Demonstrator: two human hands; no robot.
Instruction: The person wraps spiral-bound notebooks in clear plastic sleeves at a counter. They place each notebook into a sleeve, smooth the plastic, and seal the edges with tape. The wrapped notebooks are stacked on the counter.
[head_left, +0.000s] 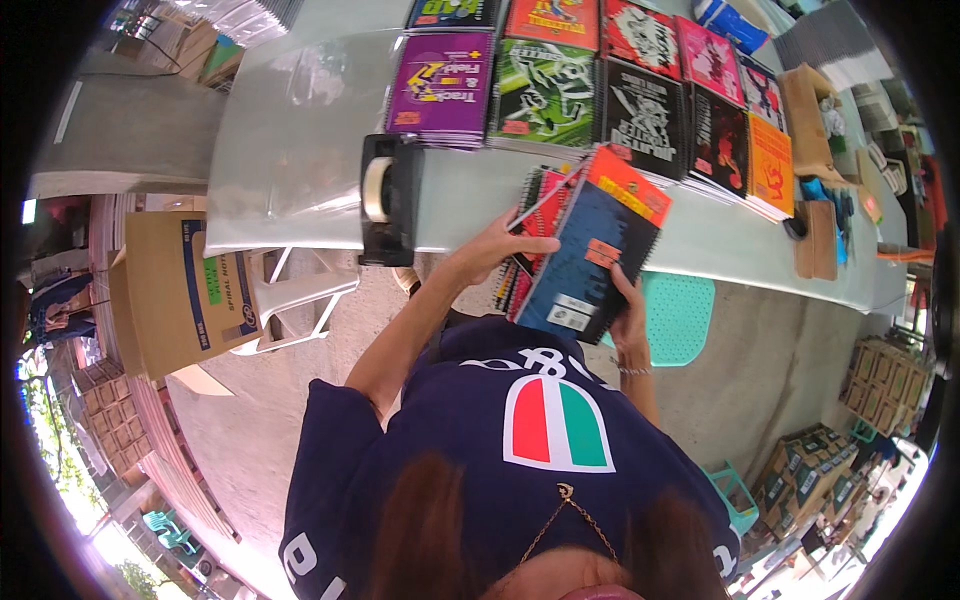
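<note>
Spiral notebooks (590, 262), a fanned stack with a blue-and-black cover on top, are held over the near edge of the bench (300, 150), the left hand (505, 245) grasping their left side and the right hand (628, 320) gripping the lower right corner. Just left of them a black tape dispenser (388, 200) holds a roll of tape, and farther off rows of coloured notebooks (545, 90) cover the bench. On the far right an open cardboard box (805, 120) holds small items too blurred to tell, while a printed carton (185, 290) leans against a white chair (295, 295) to the left.
</note>
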